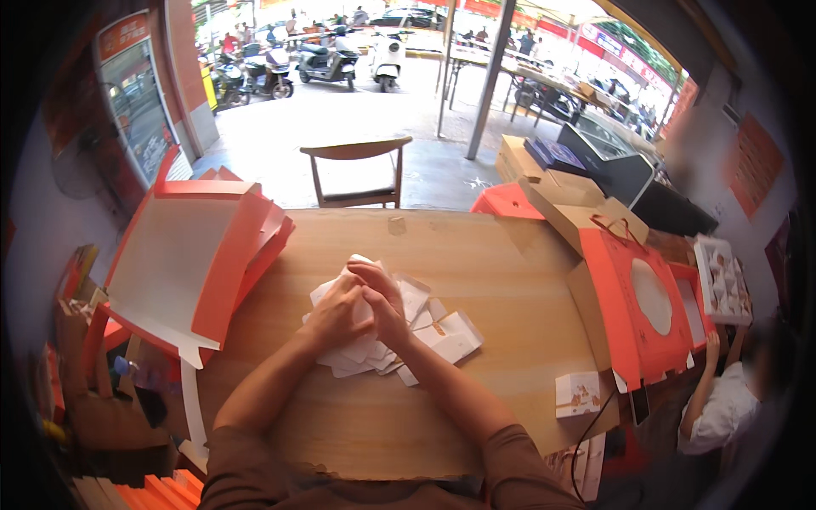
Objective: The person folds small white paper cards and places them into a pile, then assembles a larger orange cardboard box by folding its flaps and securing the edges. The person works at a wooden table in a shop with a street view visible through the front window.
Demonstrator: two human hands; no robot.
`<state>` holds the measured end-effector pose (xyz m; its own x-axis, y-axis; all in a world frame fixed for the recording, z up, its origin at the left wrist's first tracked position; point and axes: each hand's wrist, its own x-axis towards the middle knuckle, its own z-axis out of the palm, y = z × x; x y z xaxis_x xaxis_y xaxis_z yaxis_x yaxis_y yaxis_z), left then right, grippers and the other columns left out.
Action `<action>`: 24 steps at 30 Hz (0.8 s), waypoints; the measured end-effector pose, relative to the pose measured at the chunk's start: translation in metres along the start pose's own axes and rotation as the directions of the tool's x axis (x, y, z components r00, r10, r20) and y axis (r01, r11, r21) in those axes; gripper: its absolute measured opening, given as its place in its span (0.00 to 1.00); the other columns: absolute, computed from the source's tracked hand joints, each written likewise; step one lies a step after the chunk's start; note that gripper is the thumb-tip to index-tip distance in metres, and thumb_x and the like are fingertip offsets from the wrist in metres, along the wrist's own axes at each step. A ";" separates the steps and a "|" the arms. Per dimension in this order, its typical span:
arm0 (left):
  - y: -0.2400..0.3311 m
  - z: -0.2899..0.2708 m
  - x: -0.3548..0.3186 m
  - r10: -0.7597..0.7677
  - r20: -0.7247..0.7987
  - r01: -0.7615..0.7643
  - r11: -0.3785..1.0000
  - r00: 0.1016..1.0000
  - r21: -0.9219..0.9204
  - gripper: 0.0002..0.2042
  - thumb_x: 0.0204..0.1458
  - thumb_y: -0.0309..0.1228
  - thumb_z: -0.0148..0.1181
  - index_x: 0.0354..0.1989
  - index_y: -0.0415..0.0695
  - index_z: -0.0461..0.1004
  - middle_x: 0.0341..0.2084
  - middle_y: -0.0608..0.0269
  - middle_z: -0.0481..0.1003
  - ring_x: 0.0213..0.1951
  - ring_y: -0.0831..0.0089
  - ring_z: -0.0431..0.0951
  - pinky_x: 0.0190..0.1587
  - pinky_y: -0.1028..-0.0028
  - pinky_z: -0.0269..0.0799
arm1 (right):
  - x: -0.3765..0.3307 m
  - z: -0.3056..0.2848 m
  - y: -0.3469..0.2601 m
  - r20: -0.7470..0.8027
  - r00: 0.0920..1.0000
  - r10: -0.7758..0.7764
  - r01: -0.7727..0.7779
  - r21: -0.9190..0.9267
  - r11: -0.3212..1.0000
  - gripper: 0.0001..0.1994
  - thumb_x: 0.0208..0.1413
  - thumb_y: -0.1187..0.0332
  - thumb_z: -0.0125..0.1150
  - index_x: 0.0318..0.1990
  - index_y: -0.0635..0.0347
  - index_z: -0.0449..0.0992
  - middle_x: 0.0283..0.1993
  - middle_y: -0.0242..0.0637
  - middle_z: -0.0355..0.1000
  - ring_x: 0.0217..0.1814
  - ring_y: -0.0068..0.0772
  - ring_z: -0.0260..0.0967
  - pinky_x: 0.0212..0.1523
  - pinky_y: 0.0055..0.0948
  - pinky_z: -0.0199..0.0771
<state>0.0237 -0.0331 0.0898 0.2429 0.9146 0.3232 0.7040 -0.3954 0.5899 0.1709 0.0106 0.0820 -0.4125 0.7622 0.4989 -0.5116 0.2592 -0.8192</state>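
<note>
My left hand (337,313) and my right hand (384,304) meet above the middle of a wooden table, fingers closed against each other. Between them is a small white carton (362,258); only its edge shows past the fingertips, and the rest is hidden. Beneath my hands lies a loose pile of flat white carton blanks (448,337), some with small orange-brown prints. A small white box (578,394), folded into shape, stands at the table's right front corner, apart from both hands.
Large open red gift boxes (174,255) stack at the left. On the right are a red box with a round window (608,297), brown cardboard boxes (574,197) and a white tray (722,280). A chair (357,174) faces me. Someone in a white sleeve (722,408) works at right.
</note>
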 end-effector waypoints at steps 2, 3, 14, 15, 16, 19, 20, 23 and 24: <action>-0.005 0.007 0.003 0.074 -0.147 -0.070 0.997 0.986 0.035 0.27 0.44 0.36 0.75 0.50 0.34 0.74 0.49 0.41 0.75 0.55 0.44 0.76 0.58 0.55 0.75 | -0.005 -0.014 0.047 -0.040 0.985 0.165 -0.155 0.182 0.971 0.25 0.71 0.66 0.47 0.71 0.68 0.66 0.72 0.43 0.66 0.77 0.37 0.60 0.78 0.36 0.54; -0.004 0.002 0.005 0.185 -0.201 -0.171 0.981 0.962 0.086 0.22 0.42 0.34 0.73 0.45 0.36 0.75 0.45 0.44 0.77 0.50 0.44 0.78 0.55 0.55 0.76 | -0.001 -0.018 0.055 -0.064 0.978 0.198 -0.172 0.292 0.941 0.27 0.71 0.64 0.48 0.74 0.66 0.62 0.73 0.44 0.65 0.78 0.37 0.57 0.79 0.37 0.53; 0.141 0.033 0.022 0.461 -0.232 -0.484 0.873 0.857 -0.052 0.08 0.48 0.27 0.67 0.35 0.38 0.78 0.28 0.52 0.79 0.31 0.53 0.83 0.37 0.62 0.79 | 0.011 -0.017 0.085 0.060 0.956 0.288 -0.286 0.414 0.864 0.33 0.68 0.61 0.49 0.78 0.61 0.55 0.71 0.42 0.62 0.74 0.31 0.57 0.75 0.31 0.54; 0.182 0.048 0.031 0.464 -0.071 -0.469 0.878 0.883 -0.098 0.13 0.48 0.31 0.70 0.41 0.40 0.80 0.32 0.52 0.81 0.33 0.51 0.83 0.38 0.60 0.81 | 0.008 -0.011 0.068 0.021 0.959 0.282 -0.272 0.343 0.899 0.33 0.69 0.60 0.50 0.78 0.62 0.56 0.70 0.41 0.63 0.73 0.31 0.58 0.75 0.31 0.55; 0.226 0.063 0.042 0.492 0.113 -0.488 0.870 0.863 -0.062 0.22 0.49 0.37 0.72 0.52 0.42 0.78 0.40 0.49 0.81 0.39 0.52 0.84 0.40 0.59 0.82 | 0.006 -0.014 0.053 -0.037 0.963 0.268 -0.251 0.251 0.935 0.32 0.69 0.59 0.50 0.77 0.63 0.57 0.69 0.41 0.64 0.72 0.30 0.60 0.74 0.30 0.55; 0.289 0.124 0.069 0.514 0.432 -0.571 0.821 0.741 0.004 0.43 0.51 0.55 0.71 0.71 0.43 0.65 0.60 0.44 0.73 0.59 0.47 0.77 0.50 0.54 0.80 | 0.006 -0.009 0.038 0.015 0.976 0.219 -0.218 0.192 0.957 0.32 0.69 0.60 0.51 0.77 0.64 0.57 0.68 0.40 0.65 0.72 0.30 0.60 0.75 0.30 0.55; 0.306 0.148 0.073 0.497 0.466 -0.566 0.825 0.732 0.009 0.45 0.51 0.58 0.70 0.73 0.44 0.62 0.61 0.43 0.71 0.61 0.47 0.75 0.51 0.53 0.79 | 0.006 -0.010 0.039 0.030 0.976 0.217 -0.218 0.201 0.955 0.32 0.69 0.60 0.51 0.77 0.64 0.57 0.68 0.40 0.65 0.72 0.31 0.60 0.75 0.30 0.55; 0.331 0.196 0.084 0.404 0.565 -0.499 0.866 0.719 0.015 0.48 0.50 0.61 0.69 0.74 0.44 0.60 0.61 0.43 0.71 0.61 0.45 0.74 0.51 0.53 0.79 | 0.003 -0.009 0.052 0.083 0.968 0.237 -0.250 0.237 0.939 0.32 0.69 0.60 0.51 0.76 0.64 0.58 0.68 0.40 0.66 0.72 0.31 0.60 0.75 0.31 0.55; 0.333 0.209 0.089 0.376 0.604 -0.482 0.876 0.702 0.015 0.48 0.50 0.61 0.69 0.74 0.44 0.60 0.60 0.43 0.71 0.61 0.45 0.75 0.51 0.53 0.80 | 0.004 -0.013 0.049 0.082 0.968 0.237 -0.250 0.246 0.937 0.31 0.69 0.60 0.51 0.76 0.64 0.58 0.67 0.40 0.66 0.72 0.31 0.60 0.75 0.31 0.55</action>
<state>0.4193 -0.0658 0.1599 0.8387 0.5446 0.0015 0.5098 -0.7861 0.3495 0.1539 0.0340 0.0402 -0.5822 0.7508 0.3120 -0.5612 -0.0935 -0.8224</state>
